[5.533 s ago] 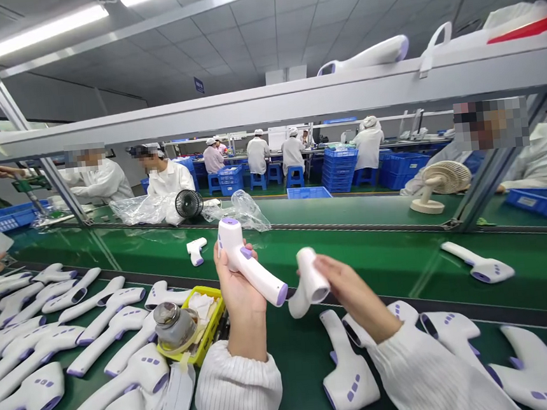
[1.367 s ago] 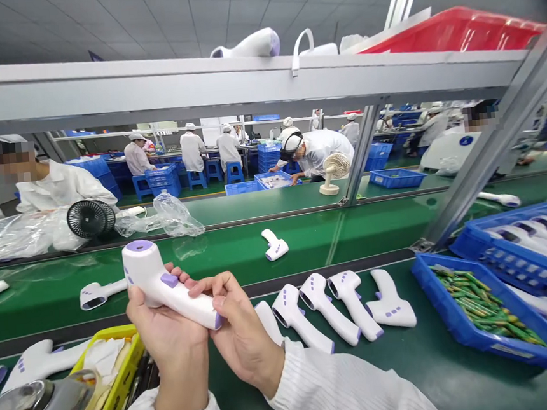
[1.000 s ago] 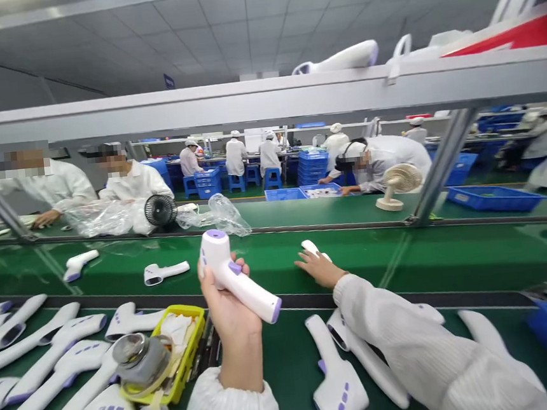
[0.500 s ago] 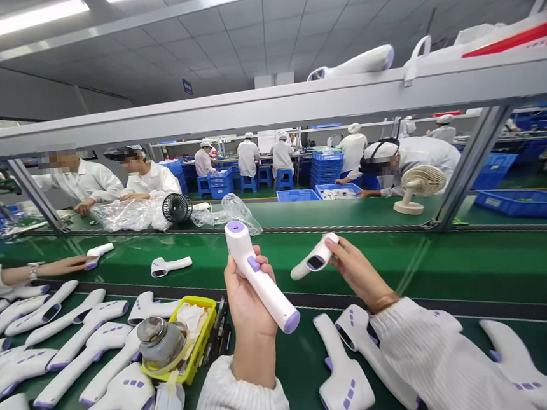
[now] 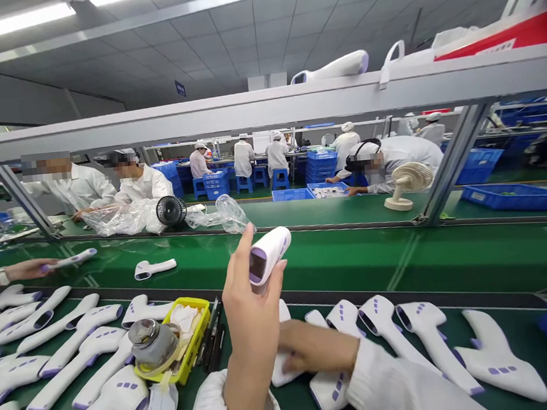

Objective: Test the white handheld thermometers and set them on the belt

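Note:
My left hand (image 5: 250, 322) is raised in the middle, closed around a white infrared thermometer (image 5: 272, 250) with its dark display end facing me. Blurred by motion, my right hand (image 5: 314, 345) is low over the bench, partly behind the left wrist. A white infrared thermometer (image 5: 281, 370) shows beside its fingertips; whether the hand grips it I cannot tell. Under the right forearm lies one more thermometer (image 5: 325, 392). Several others, such as a thermometer (image 5: 438, 337) with purple buttons, lie to the right.
Several thermometers (image 5: 87, 349) cover the bench at left. A yellow tray (image 5: 191, 359) holds a glass jar (image 5: 151, 343), with pens (image 5: 213, 338) beside it. On the green belt (image 5: 336, 263) lies a thermometer (image 5: 154, 268); a co-worker's hand (image 5: 34, 268) holds another. A shelf beam (image 5: 246, 111) spans above.
My left hand has turned its thermometer so the display end faces me. My right hand, which held a thermometer above the belt, has dropped to the bench behind the left wrist. The view has shifted right.

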The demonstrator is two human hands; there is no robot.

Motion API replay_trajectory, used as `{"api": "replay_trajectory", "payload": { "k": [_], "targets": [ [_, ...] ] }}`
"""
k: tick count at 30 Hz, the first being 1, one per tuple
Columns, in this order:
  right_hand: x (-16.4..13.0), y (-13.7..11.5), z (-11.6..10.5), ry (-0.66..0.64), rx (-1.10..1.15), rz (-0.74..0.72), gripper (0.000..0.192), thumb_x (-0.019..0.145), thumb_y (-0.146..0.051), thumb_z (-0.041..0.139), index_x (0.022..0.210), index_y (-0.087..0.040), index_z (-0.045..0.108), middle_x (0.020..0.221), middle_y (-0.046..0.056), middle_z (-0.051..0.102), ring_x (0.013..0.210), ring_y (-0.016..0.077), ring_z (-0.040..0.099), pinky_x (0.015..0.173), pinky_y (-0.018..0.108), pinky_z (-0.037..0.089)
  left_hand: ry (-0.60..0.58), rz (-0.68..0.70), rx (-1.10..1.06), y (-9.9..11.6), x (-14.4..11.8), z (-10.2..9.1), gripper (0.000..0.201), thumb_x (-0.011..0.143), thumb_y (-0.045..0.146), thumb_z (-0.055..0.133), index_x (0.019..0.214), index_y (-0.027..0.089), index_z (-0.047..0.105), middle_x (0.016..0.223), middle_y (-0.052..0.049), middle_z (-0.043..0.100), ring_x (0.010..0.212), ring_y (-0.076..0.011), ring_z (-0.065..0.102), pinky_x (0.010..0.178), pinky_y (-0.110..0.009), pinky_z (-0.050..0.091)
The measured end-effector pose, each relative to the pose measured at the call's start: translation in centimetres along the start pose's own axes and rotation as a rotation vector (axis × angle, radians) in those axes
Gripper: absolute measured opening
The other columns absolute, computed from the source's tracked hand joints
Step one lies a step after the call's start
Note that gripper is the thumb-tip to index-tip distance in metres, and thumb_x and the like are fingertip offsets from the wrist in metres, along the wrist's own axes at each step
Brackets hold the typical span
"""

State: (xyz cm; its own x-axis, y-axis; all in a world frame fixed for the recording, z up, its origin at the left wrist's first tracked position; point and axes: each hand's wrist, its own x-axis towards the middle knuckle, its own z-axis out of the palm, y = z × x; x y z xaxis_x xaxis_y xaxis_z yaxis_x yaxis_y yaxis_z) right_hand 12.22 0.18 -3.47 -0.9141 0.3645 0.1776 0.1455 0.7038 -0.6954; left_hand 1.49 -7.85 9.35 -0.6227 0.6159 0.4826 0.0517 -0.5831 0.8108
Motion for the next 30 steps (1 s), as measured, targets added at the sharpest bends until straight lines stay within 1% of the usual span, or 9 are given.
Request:
{"api": "replay_trajectory", "payload": {
  "k": [2, 4, 6, 8, 10, 12, 18, 24, 30],
  "targets": [
    [0.1, -0.2, -3.1, 0.205, 0.199, 0.025, 0.032, 0.090, -0.037, 0.058, 0.117, -0.021, 0.065, 0.117, 0.010, 0.068, 0.112, 0.0260, 0.061, 0.103, 0.046, 0.043, -0.012, -0.003, 0.014, 0.3, -0.1, 0.0, 0.046, 0.068, 0.009, 0.079, 0.111, 0.024, 0.073, 0.112, -0.006, 0.065, 0.110, -0.0216, 0.057, 0.083, -0.017, 0.047],
    [0.3, -1.3, -6.3, 0.552, 0.454, 0.010, 0.034, 0.095, -0.042, 0.048, 0.117, -0.021, 0.063, 0.115, 0.010, 0.068, 0.108, 0.0241, 0.063, 0.099, 0.045, 0.046, -0.095, -0.095, 0.007, 0.0, -0.2, 0.0, 0.040, 0.072, 0.015, 0.078, 0.110, 0.023, 0.072, 0.107, -0.006, 0.066, 0.097, -0.0199, 0.061, 0.075, -0.018, 0.049],
    [0.4, -3.1, -8.5, 0.824, 0.664, -0.077, 0.036, 0.095, -0.048, 0.045, 0.114, -0.022, 0.063, 0.108, 0.009, 0.069, 0.103, 0.0229, 0.064, 0.093, 0.041, 0.050, -0.276, -0.321, -0.103, -0.8, -0.3, 0.2, 0.038, 0.077, 0.027, 0.076, 0.113, 0.022, 0.066, 0.097, -0.006, 0.066, 0.078, -0.0180, 0.065, 0.064, -0.020, 0.051],
    [0.5, -5.3, -9.3, 0.946, 0.759, -0.208, 0.035, 0.095, -0.050, 0.044, 0.100, -0.023, 0.066, 0.095, 0.006, 0.069, 0.094, 0.0218, 0.065, 0.087, 0.039, 0.051, -0.464, -0.592, -0.271, -1.9, -0.7, 0.7, 0.041, 0.082, 0.040, 0.070, 0.116, 0.022, 0.059, 0.086, -0.005, 0.065, 0.063, -0.0166, 0.063, 0.056, -0.024, 0.051],
    [0.6, -7.1, -9.2, 0.985, 0.809, -0.326, 0.038, 0.095, -0.048, 0.042, 0.077, -0.023, 0.064, 0.076, 0.003, 0.063, 0.077, 0.0193, 0.063, 0.077, 0.036, 0.051, -0.573, -0.761, -0.368, -3.0, -1.3, 1.4, 0.042, 0.086, 0.048, 0.062, 0.116, 0.021, 0.055, 0.078, -0.004, 0.063, 0.058, -0.0165, 0.062, 0.053, -0.025, 0.051],
    [0.5, -8.4, -8.7, 1.009, 0.889, -0.397, 0.044, 0.096, -0.044, 0.039, 0.061, -0.022, 0.055, 0.059, 0.000, 0.051, 0.060, 0.0165, 0.055, 0.066, 0.033, 0.049, -0.600, -0.744, -0.314, -3.7, -2.0, 2.1, 0.037, 0.089, 0.050, 0.058, 0.110, 0.019, 0.058, 0.081, -0.004, 0.062, 0.066, -0.0172, 0.062, 0.058, -0.026, 0.052],
    [0.4, -9.4, -6.6, 0.899, 0.930, -0.358, 0.044, 0.097, -0.036, 0.038, 0.058, -0.021, 0.053, 0.054, 0.001, 0.051, 0.055, 0.0168, 0.049, 0.067, 0.035, 0.046, -0.349, -0.203, -0.159, -3.4, -2.7, 2.2, 0.035, 0.090, 0.044, 0.056, 0.118, 0.023, 0.061, 0.116, -0.007, 0.060, 0.111, -0.0204, 0.056, 0.093, -0.025, 0.045],
    [0.9, -9.9, -3.7, 0.812, 0.649, -0.253, 0.047, 0.100, -0.043, 0.038, 0.061, -0.020, 0.052, 0.068, 0.003, 0.052, 0.071, 0.0174, 0.052, 0.076, 0.035, 0.043, -0.236, -0.418, -0.363, -2.6, -2.6, 2.4, 0.053, 0.092, 0.059, 0.036, 0.097, 0.017, 0.067, 0.091, -0.009, 0.068, 0.093, -0.0215, 0.064, 0.083, -0.029, 0.050],
    [1.2, -9.9, -3.0, 0.865, 0.552, -0.263, 0.044, 0.101, -0.037, 0.032, 0.062, -0.021, 0.046, 0.076, 0.003, 0.049, 0.080, 0.0186, 0.049, 0.083, 0.037, 0.041, -0.224, -0.360, -0.256, -2.7, -2.9, 2.6, 0.058, 0.091, 0.066, 0.036, 0.112, 0.018, 0.062, 0.096, -0.010, 0.068, 0.090, -0.0215, 0.065, 0.080, -0.030, 0.051]
  ]
}}
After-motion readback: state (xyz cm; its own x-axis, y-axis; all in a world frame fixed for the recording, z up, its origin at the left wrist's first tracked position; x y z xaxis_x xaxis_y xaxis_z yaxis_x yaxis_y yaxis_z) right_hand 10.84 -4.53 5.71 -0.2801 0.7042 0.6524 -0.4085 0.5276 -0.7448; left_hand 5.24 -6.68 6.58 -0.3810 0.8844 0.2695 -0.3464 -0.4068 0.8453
